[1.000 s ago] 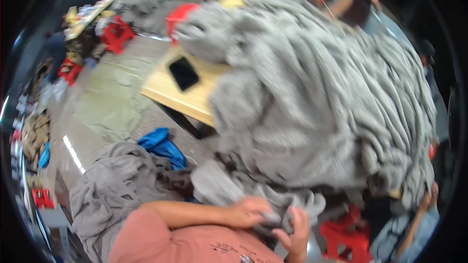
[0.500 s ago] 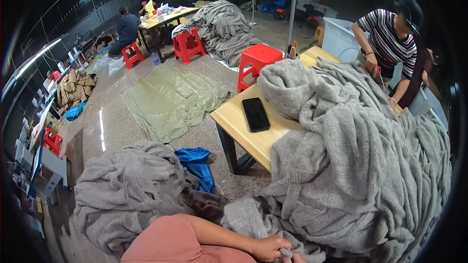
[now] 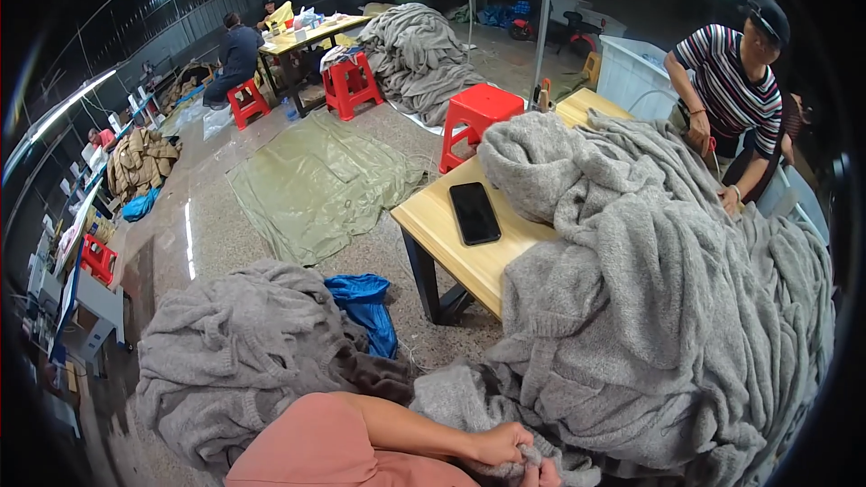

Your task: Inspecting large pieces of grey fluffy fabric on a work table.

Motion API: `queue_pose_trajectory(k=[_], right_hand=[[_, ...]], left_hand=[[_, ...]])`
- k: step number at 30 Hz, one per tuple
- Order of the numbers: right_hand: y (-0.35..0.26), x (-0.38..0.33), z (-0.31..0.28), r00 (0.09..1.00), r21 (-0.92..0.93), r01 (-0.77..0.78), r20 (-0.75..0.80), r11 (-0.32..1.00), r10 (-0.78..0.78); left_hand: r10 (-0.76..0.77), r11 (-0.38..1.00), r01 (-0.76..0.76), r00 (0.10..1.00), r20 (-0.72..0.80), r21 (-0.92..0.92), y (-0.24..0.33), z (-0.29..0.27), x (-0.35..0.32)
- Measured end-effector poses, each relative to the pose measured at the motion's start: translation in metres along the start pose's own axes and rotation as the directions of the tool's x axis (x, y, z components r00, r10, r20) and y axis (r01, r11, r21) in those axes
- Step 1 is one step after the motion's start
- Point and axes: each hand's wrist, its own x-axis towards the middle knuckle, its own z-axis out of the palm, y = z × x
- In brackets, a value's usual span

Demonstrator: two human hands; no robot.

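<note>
Bunching under the left grip (image 3: 499,443), clamped tight: grey knit (image 3: 667,325), heaped rightward.

Single head fisheye, worn high, facing forward-down: hands (image 3: 516,451) close at bottom edge, table (image 3: 451,243) mid-frame, workshop floor far beyond.
</note>
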Motion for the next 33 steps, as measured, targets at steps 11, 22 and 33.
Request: queue_pose_trajectory(k=[11, 22, 33], right_hand=[[-0.02, 0.012, -0.008, 0.8, 0.559, -0.567, 0.201, 0.605, 0.565], [-0.001, -0.015, -0.049, 0.909, 0.14, -0.381, 0.238, 0.914, 0.343], [0.066, -0.078, -0.039, 0.734, -0.15, -0.542, 0.394, 0.827, 0.553]], left_hand=[[-0.086, 0.983, 0.1, 0.992, 0.093, -0.153, 0.007, 0.002, 0.0], [-0.345, 0.857, 0.215, 0.914, -0.211, -0.467, -0.006, -0.026, 0.022], [-0.369, 0.755, 0.101, 0.882, -0.292, -0.648, 0.021, -0.052, 0.021]])
